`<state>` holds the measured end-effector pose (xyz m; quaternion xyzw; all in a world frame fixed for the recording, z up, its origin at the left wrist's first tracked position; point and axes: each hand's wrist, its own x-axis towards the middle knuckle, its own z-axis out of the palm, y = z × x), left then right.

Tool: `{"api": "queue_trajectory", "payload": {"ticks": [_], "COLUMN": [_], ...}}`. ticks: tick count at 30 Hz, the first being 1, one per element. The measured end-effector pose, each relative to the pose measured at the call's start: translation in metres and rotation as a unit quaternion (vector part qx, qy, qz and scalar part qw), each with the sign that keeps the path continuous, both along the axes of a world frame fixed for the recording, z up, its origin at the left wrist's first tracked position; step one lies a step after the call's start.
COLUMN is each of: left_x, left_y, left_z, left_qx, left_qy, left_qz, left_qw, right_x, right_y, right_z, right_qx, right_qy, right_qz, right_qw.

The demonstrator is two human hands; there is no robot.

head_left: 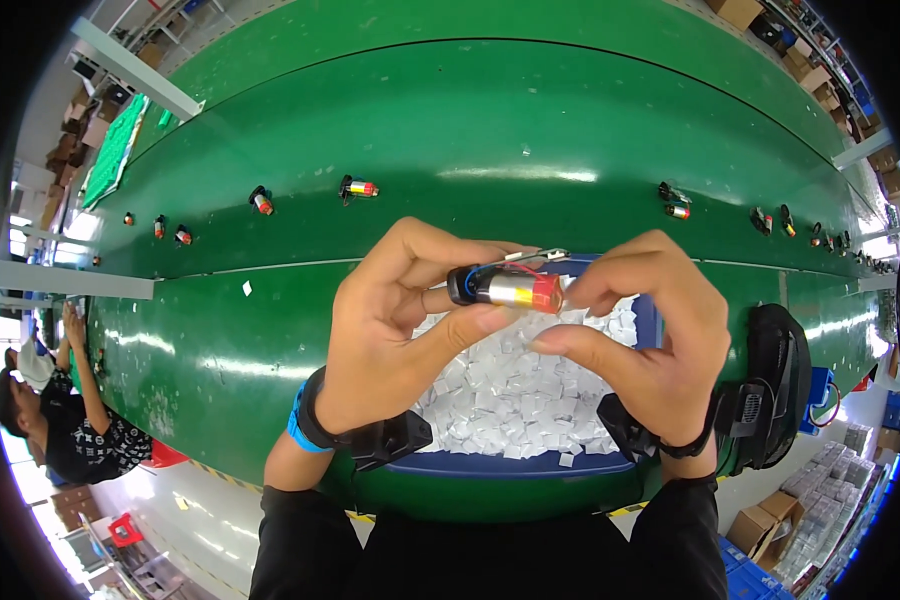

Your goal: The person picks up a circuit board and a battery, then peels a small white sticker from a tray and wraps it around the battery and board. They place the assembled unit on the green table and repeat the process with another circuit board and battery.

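Note:
Above the blue bin (pixel 650 322), my left hand (pixel 395 320) grips a small wired cylinder (pixel 510 289) between thumb and fingers. The cylinder lies sideways, with a black cap at its left, a silver and yellow middle and a red right end. Blue and red wires run along it to a small white connector (pixel 552 255). My right hand (pixel 660 320) is at the red end, its index finger close to it. Thumb and index finger are apart, with nothing visible between them. Below both hands, many small white squares (pixel 500 400) fill the bin.
Similar wired cylinders (pixel 360 188) lie in a row across the green table (pixel 450 120). A black bag (pixel 775 385) sits right of the bin. At the far left, a co-worker (pixel 60 425) reaches over the table. Cardboard boxes (pixel 765 525) stand on the lower right.

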<state>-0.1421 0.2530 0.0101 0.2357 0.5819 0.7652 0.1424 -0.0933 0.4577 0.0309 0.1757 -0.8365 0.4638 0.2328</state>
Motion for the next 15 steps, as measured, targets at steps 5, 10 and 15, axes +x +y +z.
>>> {"api": "queue_trajectory", "payload": {"ticks": [5,10,15], "left_x": [0.0031,0.0036,0.0052], "left_y": [0.0008,-0.0001,-0.0005], "left_z": [0.0009,-0.0007,0.0029], "left_qx": [-0.021,-0.054,-0.157], "left_qy": [0.039,0.076,0.241], "left_qz": [0.002,0.014,0.074], "left_qw": [0.999,0.996,0.955], "right_x": [0.0015,0.0021,0.0017], "right_y": [-0.0069,-0.0057,-0.0037], "right_z": [-0.0066,-0.0107,-0.0082], "right_qx": [-0.102,-0.09,-0.096], "right_qy": [-0.064,-0.046,-0.072], "right_qz": [0.04,0.026,0.036], "right_qw": [0.992,0.995,0.992]}}
